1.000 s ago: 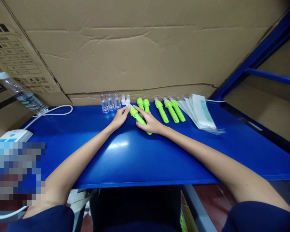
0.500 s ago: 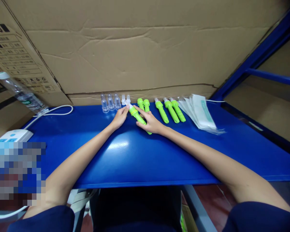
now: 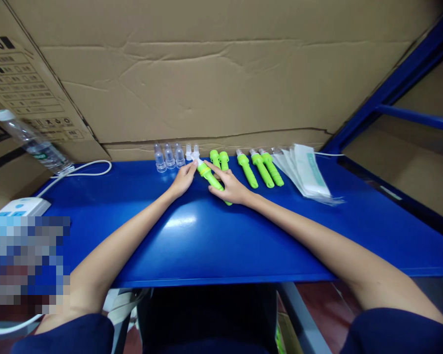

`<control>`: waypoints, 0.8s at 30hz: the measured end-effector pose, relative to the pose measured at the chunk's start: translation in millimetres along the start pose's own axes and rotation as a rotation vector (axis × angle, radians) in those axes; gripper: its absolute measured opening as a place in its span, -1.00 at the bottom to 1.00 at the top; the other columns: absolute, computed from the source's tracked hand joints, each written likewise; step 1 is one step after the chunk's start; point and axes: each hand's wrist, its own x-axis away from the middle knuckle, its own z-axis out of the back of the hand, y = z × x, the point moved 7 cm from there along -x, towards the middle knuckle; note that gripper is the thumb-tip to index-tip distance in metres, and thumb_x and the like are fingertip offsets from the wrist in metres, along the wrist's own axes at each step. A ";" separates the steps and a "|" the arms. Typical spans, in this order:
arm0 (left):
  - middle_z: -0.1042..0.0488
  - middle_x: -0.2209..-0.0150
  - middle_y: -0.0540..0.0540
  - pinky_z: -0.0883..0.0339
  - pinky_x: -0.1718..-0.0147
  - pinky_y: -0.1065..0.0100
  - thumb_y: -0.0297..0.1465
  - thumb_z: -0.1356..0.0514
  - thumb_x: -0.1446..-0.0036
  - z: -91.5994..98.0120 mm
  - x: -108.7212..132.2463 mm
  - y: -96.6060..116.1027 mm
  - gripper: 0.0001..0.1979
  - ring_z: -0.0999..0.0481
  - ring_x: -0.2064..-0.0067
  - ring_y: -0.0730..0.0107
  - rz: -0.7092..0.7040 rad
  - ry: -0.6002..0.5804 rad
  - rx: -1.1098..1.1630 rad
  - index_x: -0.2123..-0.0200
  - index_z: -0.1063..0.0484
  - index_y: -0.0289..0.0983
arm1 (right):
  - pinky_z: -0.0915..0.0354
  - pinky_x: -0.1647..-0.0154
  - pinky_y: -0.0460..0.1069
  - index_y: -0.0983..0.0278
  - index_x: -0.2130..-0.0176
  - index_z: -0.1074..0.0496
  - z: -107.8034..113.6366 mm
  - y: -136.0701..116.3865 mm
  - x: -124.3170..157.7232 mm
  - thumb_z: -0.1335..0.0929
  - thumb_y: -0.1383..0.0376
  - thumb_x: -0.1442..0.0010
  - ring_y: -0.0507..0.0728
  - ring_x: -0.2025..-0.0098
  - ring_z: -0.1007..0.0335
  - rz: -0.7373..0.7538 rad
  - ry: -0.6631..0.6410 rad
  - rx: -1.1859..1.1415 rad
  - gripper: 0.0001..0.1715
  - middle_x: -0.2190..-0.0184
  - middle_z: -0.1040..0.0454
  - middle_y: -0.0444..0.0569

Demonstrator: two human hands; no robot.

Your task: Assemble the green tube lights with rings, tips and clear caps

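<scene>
My right hand (image 3: 232, 188) is closed around a bright green pen-shaped device (image 3: 208, 177) that lies slanted on the blue table (image 3: 214, 236). My left hand (image 3: 183, 179) pinches the small clear tip at the device's far end. Just behind the hands, two more green devices (image 3: 219, 160) lie side by side. Three further green devices (image 3: 260, 168) lie in a row to the right. Clear plastic caps (image 3: 169, 156) stand in a row to the left of the hands, near the cardboard.
A stack of flat sealed pouches (image 3: 305, 173) lies at the right. A large cardboard sheet (image 3: 206, 78) walls the table's back. A water bottle (image 3: 31, 142) leans at the far left, above a white cable (image 3: 81, 171) and a white box (image 3: 22, 207). A blue frame (image 3: 398, 78) rises at right.
</scene>
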 end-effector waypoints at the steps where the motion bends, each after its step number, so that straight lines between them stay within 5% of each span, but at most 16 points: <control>1: -0.35 0.50 0.01 -0.19 0.36 0.40 0.29 -0.02 -0.13 0.2 -0.1 -0.4 -0.25 -0.20 0.43 0.46 -0.005 0.001 -0.001 0.33 -0.50 -0.33 | -0.19 -0.11 0.20 0.36 -0.48 0.13 -0.1 0.4 0.1 -0.27 0.21 -0.28 0.22 0.21 -0.41 -0.002 0.000 -0.009 -0.07 0.26 -0.51 0.00; 24: -0.39 0.49 -0.01 -0.24 0.34 0.41 0.20 -0.04 -0.21 0.6 0.3 3.2 -0.33 -0.28 0.42 0.44 0.007 0.014 0.002 0.32 -0.53 -0.33 | -0.18 -0.11 0.21 0.36 -0.45 0.02 1.6 -0.4 0.3 -0.28 0.22 -0.23 0.25 0.15 -0.38 -0.049 0.022 -0.025 -0.09 0.21 -0.51 0.05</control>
